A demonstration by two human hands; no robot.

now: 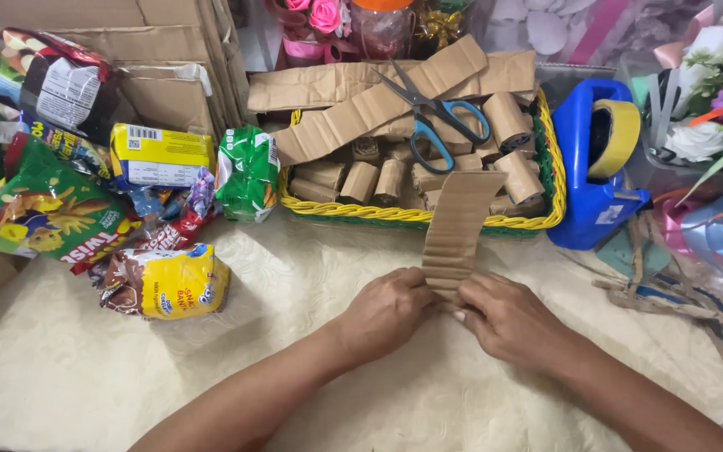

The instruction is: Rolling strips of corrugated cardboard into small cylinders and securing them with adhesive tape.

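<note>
Corrugated cardboard strip (459,222): brown, ribbed, long and narrow. Lies lengthwise at frame centre, far end against a yellow-rimmed basket (462,219). Near end pinched between two hands.

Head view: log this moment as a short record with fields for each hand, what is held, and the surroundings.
left hand: left hand grips the near end of the corrugated cardboard strip
right hand: right hand grips the same end from the other side
held thing: the strip runs from the hands up to the basket's rim
basket: yellow-and-green woven basket holding rolled cardboard pieces, with blue-handled scissors on top
right side: blue tape dispenser
left side: snack packets
surface: cream patterned cloth
</note>
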